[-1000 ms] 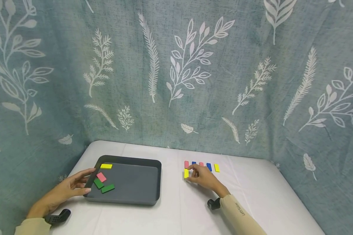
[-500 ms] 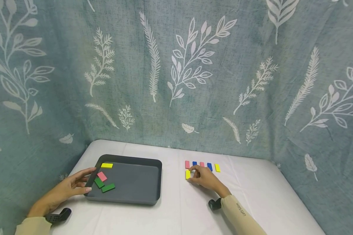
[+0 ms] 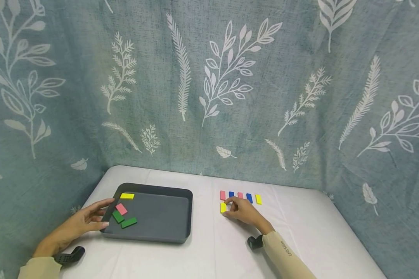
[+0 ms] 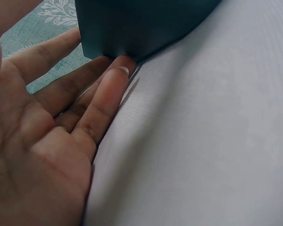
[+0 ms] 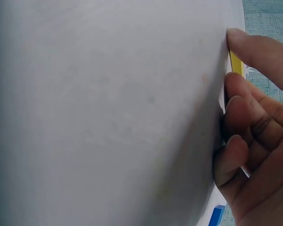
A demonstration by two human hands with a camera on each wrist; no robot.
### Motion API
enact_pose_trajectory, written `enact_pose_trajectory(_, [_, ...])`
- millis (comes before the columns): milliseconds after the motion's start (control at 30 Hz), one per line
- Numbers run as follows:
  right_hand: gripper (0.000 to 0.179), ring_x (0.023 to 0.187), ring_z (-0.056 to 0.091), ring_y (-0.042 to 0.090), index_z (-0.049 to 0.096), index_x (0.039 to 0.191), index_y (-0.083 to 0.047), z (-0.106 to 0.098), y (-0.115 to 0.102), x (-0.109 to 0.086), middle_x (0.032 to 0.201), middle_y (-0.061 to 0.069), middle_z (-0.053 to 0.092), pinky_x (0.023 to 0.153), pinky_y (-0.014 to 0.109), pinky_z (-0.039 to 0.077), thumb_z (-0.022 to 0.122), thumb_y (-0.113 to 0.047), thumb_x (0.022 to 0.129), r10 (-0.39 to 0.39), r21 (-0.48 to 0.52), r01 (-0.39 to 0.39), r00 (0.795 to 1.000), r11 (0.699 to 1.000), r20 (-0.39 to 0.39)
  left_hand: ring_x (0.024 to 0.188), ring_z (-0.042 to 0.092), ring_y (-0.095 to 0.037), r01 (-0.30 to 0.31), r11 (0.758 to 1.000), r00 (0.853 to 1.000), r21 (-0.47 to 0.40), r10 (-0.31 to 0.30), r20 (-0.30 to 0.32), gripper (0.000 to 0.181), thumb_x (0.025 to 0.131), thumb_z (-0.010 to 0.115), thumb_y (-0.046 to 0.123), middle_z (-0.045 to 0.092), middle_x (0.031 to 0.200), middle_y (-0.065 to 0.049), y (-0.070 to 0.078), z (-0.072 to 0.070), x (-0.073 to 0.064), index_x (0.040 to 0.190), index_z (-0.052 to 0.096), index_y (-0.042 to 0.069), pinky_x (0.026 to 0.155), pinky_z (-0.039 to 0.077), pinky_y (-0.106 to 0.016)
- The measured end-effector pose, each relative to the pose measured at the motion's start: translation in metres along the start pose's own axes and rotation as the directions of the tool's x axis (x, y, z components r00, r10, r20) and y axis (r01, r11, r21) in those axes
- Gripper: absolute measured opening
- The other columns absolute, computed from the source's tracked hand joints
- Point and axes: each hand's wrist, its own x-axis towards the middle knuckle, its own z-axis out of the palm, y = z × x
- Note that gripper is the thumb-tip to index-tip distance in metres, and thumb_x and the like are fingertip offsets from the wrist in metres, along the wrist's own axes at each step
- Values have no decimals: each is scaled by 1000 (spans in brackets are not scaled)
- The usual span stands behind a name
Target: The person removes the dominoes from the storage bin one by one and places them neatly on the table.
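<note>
My right hand (image 3: pixel 244 212) pinches a small yellow block (image 3: pixel 223 208) between thumb and index finger at its two ends. The block stands just in front of a pink block (image 3: pixel 222 195), the leftmost of a row. In the right wrist view a strip of the yellow block (image 5: pixel 236 63) shows between thumb and fingers, close over the white cloth. At the left, my left hand (image 3: pixel 82 221) touches the side of a dark grey tray (image 3: pixel 160 219) with loosely extended fingers, as the left wrist view shows against the tray's outer wall (image 4: pixel 137 28).
Inside the tray lie a yellow block (image 3: pixel 127 196), a pink block (image 3: pixel 121 209) and two green blocks (image 3: pixel 128 223). The row on the right continues with a blue block (image 3: pixel 249 198) and a yellow block (image 3: pixel 258 199), among others. A leaf-patterned curtain (image 3: pixel 181 147) hangs behind the table.
The pinched yellow block has shifted slightly toward the front, away from the pink one. My left hand and the tray stay as they were; the head view drifts a little.
</note>
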Motion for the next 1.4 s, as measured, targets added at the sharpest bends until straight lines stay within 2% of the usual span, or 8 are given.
enact_pose_trajectory(267, [40,65,53,11,67,124,-8,-1,-3,-1,80,-2,62,61,25,44,82,-25,91,-1,12,1,1000,1000,8,129,43,-32,14,1000,1000,2,-14,-13,82,97,74,26,39,154,-19,-1,0,1,163,28,19,97,43,-51])
enact_pose_trajectory(467, [45,66,54,11,67,126,-8,-1,0,-1,80,-3,63,62,25,45,83,-30,90,-7,10,7,1000,1000,3,130,41,-34,27,1000,1000,0,-27,-16,82,96,75,27,37,155,-18,-1,0,2,163,29,20,97,43,-48])
enact_pose_trajectory(600, [48,62,57,11,67,127,-7,-2,2,0,81,-3,65,59,25,46,82,-33,90,-17,51,17,1000,999,-8,132,39,-37,21,1000,1000,1,-21,-15,83,96,75,27,34,158,-20,0,0,0,163,27,18,98,42,-51])
enact_pose_trajectory(767, [44,58,58,13,67,128,-8,-2,-2,3,80,-2,67,56,26,47,79,-33,93,-33,89,34,999,995,-3,134,37,-39,22,1000,1000,-4,-22,-10,83,96,75,26,31,159,-21,0,0,0,163,27,19,98,42,-52])
enact_pose_trajectory(1100, [45,61,55,11,67,129,-5,1,-40,25,81,-3,65,56,26,47,78,-32,94,-107,73,108,994,991,-6,134,37,-39,15,1000,1000,5,-15,-19,83,95,76,27,32,158,-20,3,-2,1,163,28,19,98,43,-53])
enact_pose_trajectory(1400, [43,60,56,9,68,129,-7,18,-78,49,78,-7,67,58,26,46,77,-32,95,-184,77,184,983,980,-7,132,39,-39,6,1000,1000,9,-6,-25,83,95,76,26,37,155,-21,2,0,0,162,30,18,99,42,-53])
